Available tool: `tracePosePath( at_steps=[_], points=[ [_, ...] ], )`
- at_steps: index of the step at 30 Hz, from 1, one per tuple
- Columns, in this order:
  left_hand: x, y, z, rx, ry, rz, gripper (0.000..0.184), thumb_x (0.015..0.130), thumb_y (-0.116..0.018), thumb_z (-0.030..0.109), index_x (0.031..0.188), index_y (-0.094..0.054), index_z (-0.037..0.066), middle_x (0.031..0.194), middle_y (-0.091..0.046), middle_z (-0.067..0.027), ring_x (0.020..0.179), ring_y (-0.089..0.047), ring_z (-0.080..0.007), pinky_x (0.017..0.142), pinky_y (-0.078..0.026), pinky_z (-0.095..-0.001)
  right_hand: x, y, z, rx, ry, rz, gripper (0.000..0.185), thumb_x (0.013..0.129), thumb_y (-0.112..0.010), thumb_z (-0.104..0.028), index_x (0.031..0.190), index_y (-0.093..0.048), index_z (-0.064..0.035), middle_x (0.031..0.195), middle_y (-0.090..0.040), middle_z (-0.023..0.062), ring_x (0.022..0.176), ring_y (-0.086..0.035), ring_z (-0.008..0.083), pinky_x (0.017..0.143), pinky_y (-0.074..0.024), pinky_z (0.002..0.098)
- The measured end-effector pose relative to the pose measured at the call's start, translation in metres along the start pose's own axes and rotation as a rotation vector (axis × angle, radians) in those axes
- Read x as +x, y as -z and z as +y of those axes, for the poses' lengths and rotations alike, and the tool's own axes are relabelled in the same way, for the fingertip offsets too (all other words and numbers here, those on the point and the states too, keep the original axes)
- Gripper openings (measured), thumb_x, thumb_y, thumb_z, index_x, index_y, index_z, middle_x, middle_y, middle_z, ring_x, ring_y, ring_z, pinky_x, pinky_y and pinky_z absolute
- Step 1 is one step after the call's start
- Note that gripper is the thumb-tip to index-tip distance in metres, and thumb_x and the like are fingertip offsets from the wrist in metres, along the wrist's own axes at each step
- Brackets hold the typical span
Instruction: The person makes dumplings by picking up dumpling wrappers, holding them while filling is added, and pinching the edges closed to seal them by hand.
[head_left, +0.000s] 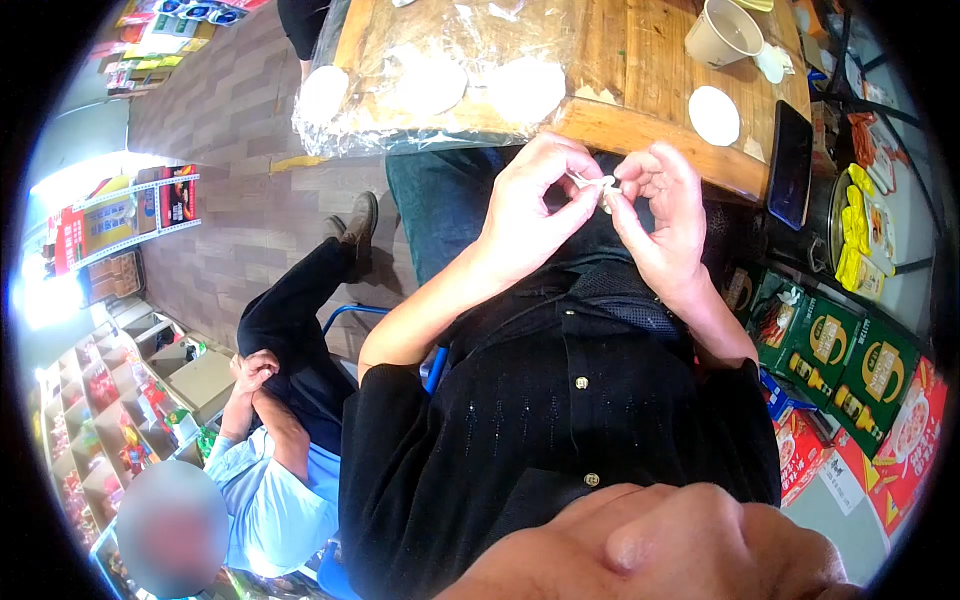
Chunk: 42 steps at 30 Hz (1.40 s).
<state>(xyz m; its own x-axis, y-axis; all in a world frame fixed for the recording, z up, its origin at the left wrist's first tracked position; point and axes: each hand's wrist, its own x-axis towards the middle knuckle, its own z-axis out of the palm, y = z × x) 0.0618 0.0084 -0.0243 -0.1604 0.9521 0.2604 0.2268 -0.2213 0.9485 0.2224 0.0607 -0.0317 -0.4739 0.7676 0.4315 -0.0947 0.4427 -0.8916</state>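
My left hand [535, 205] and my right hand [662, 215] meet above my lap, just off the table's near edge. A small white piece, like soft dough [607, 184], is pinched between the thumb and fingertips of both hands; fingers partly hide it. Beyond my left hand a thin white round [527, 88] lies on the table, with a second white round [432, 84] and a third white round [324, 95] further left. Another white round [714, 115] lies on bare wood past my right hand.
Clear plastic film [375, 140] covers the left part of the wooden table [640, 75]. A paper cup [722, 35] and a dark phone [791, 165] are at the right. Another person [280, 480] sits at my left, hands clasped. Green boxes [835, 360] stand at my right.
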Motion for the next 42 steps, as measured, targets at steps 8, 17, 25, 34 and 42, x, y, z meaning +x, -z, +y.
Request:
tracePosePath(
  at_steps=[8,17,25,34,42],
  points=[
    [-0.007,0.000,-0.006,-0.457,0.248,-0.012,0.014,0.086,-0.066,0.001,0.099,-0.060,0.001,0.094,-0.059,-0.0022,0.077,-0.056,-0.0068,0.065,-0.047,-0.0196,0.003,0.003,0.001,-0.035,0.000,-0.025,0.064,0.081,-0.065,0.013,0.136,-0.035,-0.0005,0.096,-0.061,0.0087,0.080,-0.058,0.0109,0.071,-0.0487,0.0233],
    [-0.007,0.000,-0.008,-0.406,0.284,-0.011,0.011,0.088,-0.065,0.000,0.098,-0.060,0.000,0.091,-0.058,-0.0016,0.077,-0.056,-0.0051,0.065,-0.046,-0.0181,0.003,0.003,-0.003,0.039,0.004,-0.140,0.067,0.081,-0.064,0.013,0.137,-0.032,-0.0020,0.095,-0.059,0.0080,0.079,-0.058,0.0108,0.071,-0.0489,0.0242],
    [-0.008,0.003,-0.006,-0.305,0.157,0.005,0.011,0.084,-0.066,-0.004,0.093,-0.061,-0.001,0.095,-0.056,-0.0049,0.079,-0.059,-0.0088,0.069,-0.050,-0.0213,0.007,-0.001,-0.007,-0.011,-0.086,-0.068,0.066,0.082,-0.064,0.012,0.138,-0.031,-0.0020,0.096,-0.060,0.0092,0.079,-0.057,0.0109,0.070,-0.0489,0.0252],
    [-0.018,0.001,-0.006,-0.446,0.259,0.057,0.015,0.089,-0.064,0.002,0.103,-0.059,0.002,0.098,-0.060,-0.0010,0.085,-0.056,-0.0061,0.073,-0.047,-0.0204,0.004,0.004,-0.001,-0.064,-0.053,-0.098,0.067,0.081,-0.062,0.013,0.138,-0.031,-0.0019,0.093,-0.060,0.0075,0.075,-0.056,0.0103,0.069,-0.0488,0.0251],
    [-0.019,0.005,-0.012,-0.383,0.128,0.006,0.013,0.091,-0.061,0.000,0.103,-0.064,-0.003,0.102,-0.065,-0.0076,0.089,-0.062,-0.0113,0.081,-0.050,-0.0246,0.007,0.003,-0.010,-0.043,0.014,-0.153,0.059,0.080,-0.064,0.012,0.131,-0.040,-0.0026,0.087,-0.060,0.0072,0.074,-0.057,0.0134,0.068,-0.0480,0.0268]
  ],
)
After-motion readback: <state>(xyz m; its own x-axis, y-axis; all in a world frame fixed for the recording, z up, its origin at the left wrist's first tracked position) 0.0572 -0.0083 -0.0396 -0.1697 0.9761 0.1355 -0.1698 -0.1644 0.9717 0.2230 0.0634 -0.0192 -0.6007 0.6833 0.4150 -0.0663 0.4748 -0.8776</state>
